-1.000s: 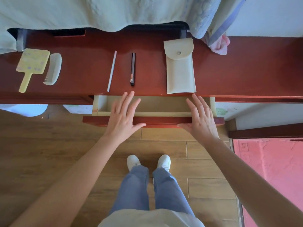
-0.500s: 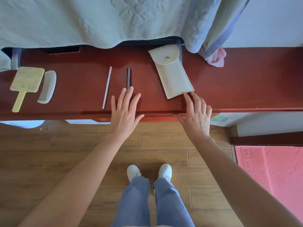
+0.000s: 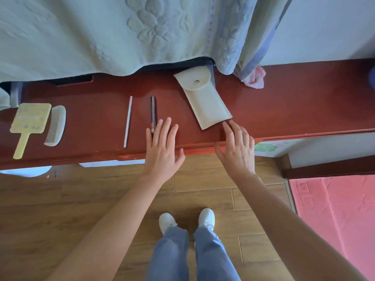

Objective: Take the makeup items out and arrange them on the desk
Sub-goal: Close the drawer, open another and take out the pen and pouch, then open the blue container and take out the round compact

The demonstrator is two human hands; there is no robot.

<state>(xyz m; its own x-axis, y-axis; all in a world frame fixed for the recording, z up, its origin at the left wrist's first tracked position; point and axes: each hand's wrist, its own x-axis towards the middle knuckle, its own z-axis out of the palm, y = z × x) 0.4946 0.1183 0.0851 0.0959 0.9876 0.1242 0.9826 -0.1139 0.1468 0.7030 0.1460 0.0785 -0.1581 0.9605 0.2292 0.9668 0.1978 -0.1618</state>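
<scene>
On the desk [image 3: 284, 110] lie one pouch [image 3: 207, 102], two slim sticks [image 3: 128, 120] [image 3: 153, 112]; both hands' [image 3: 162, 151] [image 3: 238, 148] grip released.

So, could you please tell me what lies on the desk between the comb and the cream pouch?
In the head view, two things lie between the comb and the pouch: a thin white stick, then a dark pencil.

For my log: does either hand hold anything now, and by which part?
Nothing is held. The left hand and the right hand are open, over the desk edge.
</scene>
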